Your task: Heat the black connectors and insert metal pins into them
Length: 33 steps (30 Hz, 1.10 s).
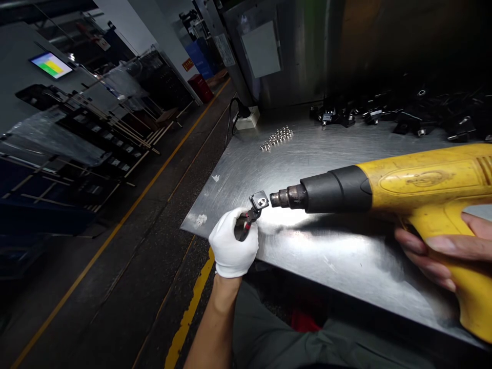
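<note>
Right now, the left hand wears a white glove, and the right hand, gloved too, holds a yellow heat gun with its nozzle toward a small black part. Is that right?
Not quite: the head view shows the right hand without a glove. It does hold the yellow heat gun, nozzle toward the small black part, and the left hand does wear a white glove.

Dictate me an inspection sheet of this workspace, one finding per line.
Surface: metal table, scratched, pale marks near the left corner.
Things in use: small black part gripped in a hand tool; heat gun nozzle beside it.
Clutter: small metal pieces grouped; black parts strewn along the back.
Hands: left hand, gloved, holds the tool; right hand, bare, holds the heat gun.
Cables: black cable at a white box.
Surroundings: racks, lit screen, yellow floor lines.
</note>
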Each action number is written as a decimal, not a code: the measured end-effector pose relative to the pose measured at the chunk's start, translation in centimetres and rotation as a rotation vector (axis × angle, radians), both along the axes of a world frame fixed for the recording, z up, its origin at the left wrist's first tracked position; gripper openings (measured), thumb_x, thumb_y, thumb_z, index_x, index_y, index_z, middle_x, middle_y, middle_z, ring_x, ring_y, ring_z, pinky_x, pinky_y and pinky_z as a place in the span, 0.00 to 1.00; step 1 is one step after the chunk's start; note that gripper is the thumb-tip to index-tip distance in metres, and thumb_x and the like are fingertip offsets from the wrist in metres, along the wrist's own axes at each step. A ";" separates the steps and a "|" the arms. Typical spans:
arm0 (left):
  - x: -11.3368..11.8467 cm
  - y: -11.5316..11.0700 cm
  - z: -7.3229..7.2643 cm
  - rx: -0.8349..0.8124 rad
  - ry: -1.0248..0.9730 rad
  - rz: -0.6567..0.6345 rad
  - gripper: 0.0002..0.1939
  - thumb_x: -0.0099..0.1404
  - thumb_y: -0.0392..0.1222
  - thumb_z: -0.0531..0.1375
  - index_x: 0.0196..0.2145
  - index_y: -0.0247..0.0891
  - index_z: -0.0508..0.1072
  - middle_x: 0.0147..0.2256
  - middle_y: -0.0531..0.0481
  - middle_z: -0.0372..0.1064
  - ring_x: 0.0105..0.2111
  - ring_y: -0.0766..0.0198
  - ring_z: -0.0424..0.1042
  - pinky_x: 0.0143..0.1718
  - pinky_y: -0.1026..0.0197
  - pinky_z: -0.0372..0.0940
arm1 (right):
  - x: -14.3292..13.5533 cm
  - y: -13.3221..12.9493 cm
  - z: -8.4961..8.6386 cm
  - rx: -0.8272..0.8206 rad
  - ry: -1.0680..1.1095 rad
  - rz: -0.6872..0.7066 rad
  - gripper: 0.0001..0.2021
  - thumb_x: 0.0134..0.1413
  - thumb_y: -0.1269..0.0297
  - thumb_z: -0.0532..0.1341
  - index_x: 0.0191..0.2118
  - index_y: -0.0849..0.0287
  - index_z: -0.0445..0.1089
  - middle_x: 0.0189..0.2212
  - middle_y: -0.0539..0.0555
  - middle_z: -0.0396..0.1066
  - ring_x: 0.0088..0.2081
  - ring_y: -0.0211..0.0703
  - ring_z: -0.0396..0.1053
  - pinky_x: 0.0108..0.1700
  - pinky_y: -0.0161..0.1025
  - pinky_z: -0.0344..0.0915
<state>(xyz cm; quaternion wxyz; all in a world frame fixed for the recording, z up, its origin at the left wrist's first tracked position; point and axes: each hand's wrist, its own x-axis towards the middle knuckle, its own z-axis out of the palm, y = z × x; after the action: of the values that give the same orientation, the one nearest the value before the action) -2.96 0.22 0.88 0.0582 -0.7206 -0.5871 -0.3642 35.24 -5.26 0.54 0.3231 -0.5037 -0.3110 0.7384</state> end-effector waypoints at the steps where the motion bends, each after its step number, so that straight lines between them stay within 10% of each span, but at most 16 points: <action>1: 0.0 0.0 0.0 0.002 0.000 -0.001 0.10 0.59 0.35 0.63 0.41 0.37 0.75 0.36 0.47 0.76 0.38 0.58 0.77 0.43 0.59 0.69 | 0.0 0.0 0.0 0.000 0.005 -0.001 0.19 0.41 0.48 0.71 0.34 0.58 0.75 0.23 0.57 0.69 0.21 0.44 0.63 0.22 0.38 0.64; 33: 0.5 -0.2 -0.3 -0.017 -0.043 0.022 0.12 0.56 0.35 0.61 0.40 0.39 0.75 0.37 0.47 0.77 0.37 0.57 0.76 0.43 0.58 0.69 | 0.5 0.1 0.7 0.010 0.050 0.064 0.19 0.45 0.47 0.67 0.35 0.57 0.73 0.20 0.56 0.64 0.22 0.44 0.59 0.22 0.39 0.58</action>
<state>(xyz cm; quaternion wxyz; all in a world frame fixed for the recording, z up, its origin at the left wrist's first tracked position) -2.48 0.07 0.62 0.0433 -0.7066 -0.5992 -0.3739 35.71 -5.21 1.21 0.3096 -0.4733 -0.3224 0.7591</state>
